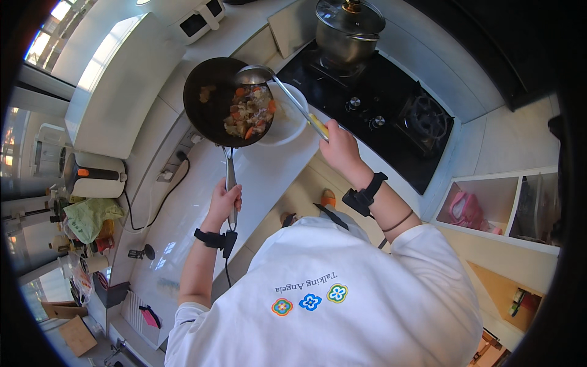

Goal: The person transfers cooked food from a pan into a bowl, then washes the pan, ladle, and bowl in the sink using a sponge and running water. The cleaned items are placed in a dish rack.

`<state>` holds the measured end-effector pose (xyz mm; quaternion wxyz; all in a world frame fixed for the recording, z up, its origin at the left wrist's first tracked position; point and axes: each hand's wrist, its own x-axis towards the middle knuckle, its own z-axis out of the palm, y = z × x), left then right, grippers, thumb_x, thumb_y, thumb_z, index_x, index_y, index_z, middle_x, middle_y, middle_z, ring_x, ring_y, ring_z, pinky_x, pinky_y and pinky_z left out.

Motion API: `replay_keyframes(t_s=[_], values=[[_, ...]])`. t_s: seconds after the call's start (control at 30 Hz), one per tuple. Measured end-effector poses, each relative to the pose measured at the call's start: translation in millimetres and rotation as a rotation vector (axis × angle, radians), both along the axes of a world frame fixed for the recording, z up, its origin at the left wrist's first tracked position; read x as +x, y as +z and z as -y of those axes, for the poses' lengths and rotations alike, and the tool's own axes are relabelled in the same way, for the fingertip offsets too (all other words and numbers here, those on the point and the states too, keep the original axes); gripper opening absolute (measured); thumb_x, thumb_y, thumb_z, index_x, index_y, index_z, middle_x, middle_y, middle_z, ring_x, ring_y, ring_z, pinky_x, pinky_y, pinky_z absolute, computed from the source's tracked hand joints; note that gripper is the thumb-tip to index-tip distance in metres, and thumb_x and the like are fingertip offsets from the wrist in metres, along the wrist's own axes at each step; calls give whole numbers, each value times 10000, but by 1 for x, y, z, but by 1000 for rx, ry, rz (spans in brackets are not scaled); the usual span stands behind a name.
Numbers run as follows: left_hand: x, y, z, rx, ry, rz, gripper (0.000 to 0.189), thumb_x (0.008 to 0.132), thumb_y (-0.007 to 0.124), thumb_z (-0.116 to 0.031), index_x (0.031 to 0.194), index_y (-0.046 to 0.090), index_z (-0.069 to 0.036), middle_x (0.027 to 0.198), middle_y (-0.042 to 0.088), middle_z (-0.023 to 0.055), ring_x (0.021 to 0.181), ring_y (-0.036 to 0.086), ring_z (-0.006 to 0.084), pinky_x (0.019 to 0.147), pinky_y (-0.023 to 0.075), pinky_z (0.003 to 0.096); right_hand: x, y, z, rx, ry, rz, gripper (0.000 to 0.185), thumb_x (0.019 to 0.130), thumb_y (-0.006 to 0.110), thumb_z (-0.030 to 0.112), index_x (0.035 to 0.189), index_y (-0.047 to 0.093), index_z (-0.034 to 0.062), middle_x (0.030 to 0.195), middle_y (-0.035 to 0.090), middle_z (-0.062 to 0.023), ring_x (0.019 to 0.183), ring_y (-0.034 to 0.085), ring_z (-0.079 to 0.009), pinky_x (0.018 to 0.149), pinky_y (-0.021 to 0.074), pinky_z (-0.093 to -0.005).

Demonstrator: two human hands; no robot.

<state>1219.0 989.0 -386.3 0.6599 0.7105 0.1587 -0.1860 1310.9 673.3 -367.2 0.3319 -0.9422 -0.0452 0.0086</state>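
My left hand is closed around the metal handle of a dark frying pan, which is held up over the counter. Food with orange carrot pieces and pale chunks lies mostly at the pan's right side, and a smaller bit sticks near its left side. My right hand grips the yellow part of the handle of a steel ladle, whose bowl is at the pan's upper right rim. A white bowl shows partly behind the pan, on its right; the pan hides the rest of it.
A black gas hob lies to the right, with a lidded steel pot on its far burner. The white counter runs down the left, with a black cable, a white kettle-like appliance and a green plastic bag beyond it.
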Motion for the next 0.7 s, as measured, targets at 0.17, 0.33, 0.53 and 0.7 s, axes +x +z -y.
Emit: replay_keyframes(t_s=[0.17,0.33,0.53,0.7], values=[[9,-7,9,160,-18,-34,155,874,558,-96,837,415,-50,596,482,20,421,475,109,387,405,260,16,-10,18,-12,17,24,225,779,571,97,941,456,-10,785,626,-231,757,619,-407,663,496,-477],[12,-6,12,258,-28,-25,156,876,557,-101,837,417,-46,553,480,18,403,465,109,380,396,263,26,-20,20,2,34,18,234,781,573,92,949,447,-11,782,628,-223,754,624,-399,658,503,-466],[8,-3,14,438,-62,17,159,867,569,-98,828,428,-37,537,489,24,409,483,115,388,399,266,29,-29,18,-23,51,25,232,779,574,92,946,448,-7,806,634,-217,735,632,-387,645,518,-450],[5,-6,12,602,-93,55,168,844,596,-112,835,453,-24,557,530,92,441,526,201,435,422,338,25,-35,20,-57,43,4,234,782,572,97,956,452,-3,813,636,-215,730,636,-381,644,524,-444]])
